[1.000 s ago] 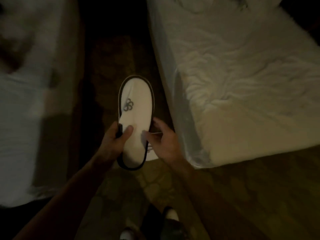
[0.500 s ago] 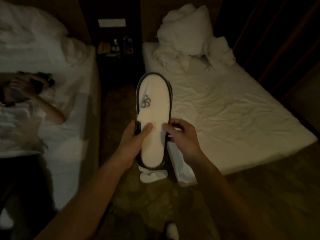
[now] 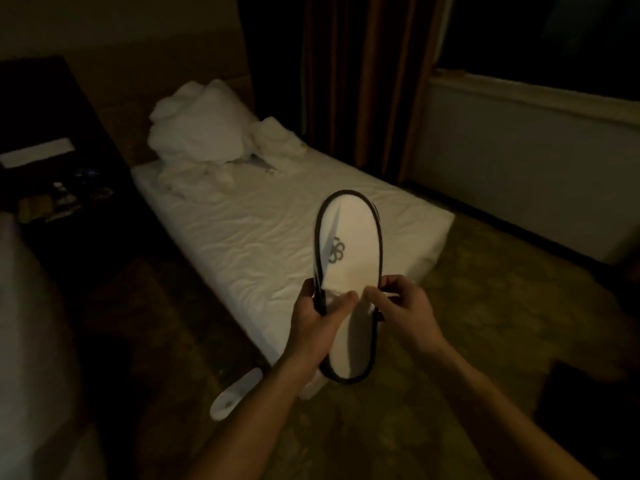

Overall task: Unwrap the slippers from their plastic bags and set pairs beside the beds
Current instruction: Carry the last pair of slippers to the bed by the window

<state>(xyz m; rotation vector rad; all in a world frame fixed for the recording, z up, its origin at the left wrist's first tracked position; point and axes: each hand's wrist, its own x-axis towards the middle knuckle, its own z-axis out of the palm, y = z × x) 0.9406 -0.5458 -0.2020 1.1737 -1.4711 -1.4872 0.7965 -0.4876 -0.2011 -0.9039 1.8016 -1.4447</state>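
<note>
Lying on the floor (image 3: 485, 323) by the bed's (image 3: 263, 237) foot corner, a second slipper (image 3: 235, 393); left hand (image 3: 317, 315) and right hand (image 3: 403, 308) both pinch a white slipper (image 3: 353, 265).

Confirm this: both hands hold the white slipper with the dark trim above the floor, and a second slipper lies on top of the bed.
Not quite. Both the left hand and right hand do hold the white slipper, but the head view shows the second slipper lying on the floor beside the bed, not on top of it.
</note>
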